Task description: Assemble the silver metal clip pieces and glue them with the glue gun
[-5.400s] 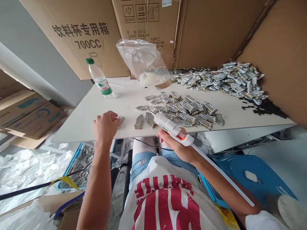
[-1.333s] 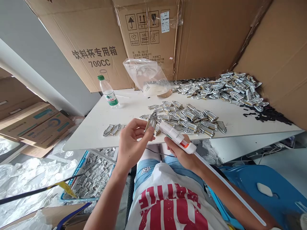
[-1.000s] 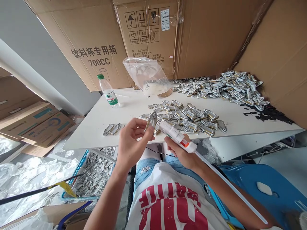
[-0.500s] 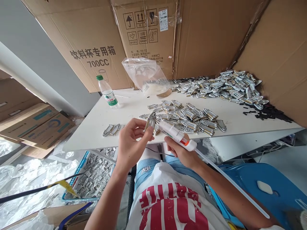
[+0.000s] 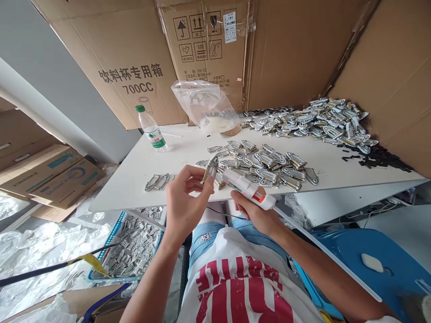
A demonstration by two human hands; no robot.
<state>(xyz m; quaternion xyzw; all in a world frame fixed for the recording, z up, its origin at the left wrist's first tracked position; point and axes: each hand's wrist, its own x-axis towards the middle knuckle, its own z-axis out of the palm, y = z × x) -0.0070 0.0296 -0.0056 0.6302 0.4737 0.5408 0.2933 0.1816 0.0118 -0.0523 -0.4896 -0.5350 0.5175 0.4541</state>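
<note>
Left hand [image 5: 183,204] up in front of the near edge of the surface [image 5: 141,163], fingers closed, pinching a small metal clip [image 5: 210,167] between thumb and fingertips, clip held upright just above the edge; right hand [image 5: 254,211] closed around a white glue gun [image 5: 245,188], wrapped under its grip; gun's nozzle points left and up, tip right at the held clip, touching or just short of it, cannot tell which; long pale glue stick [image 5: 330,264] runs out of the gun's back end down to the lower right along the right forearm; thin black cord [image 5: 215,211] hangs below the gun over the lap.

Held clip sits between the two hands, left fingers on its left side, gun tip on its right; just behind it a spread pile of clips [image 5: 266,162] lies on the surface, near the right hand; a pair of clips [image 5: 157,181] lies apart on the surface left of the left hand; bigger heap of clips [image 5: 313,121] at the far right against the cardboard boxes [image 5: 134,58]; small black pieces [image 5: 377,159] near the right edge; clear plastic bag [image 5: 207,105] and water bottle [image 5: 150,129] stand at the back, well apart from the hands; blue tray [image 5: 133,244] with more clips below the surface at left; blue stool [image 5: 370,251] at lower right.
</note>
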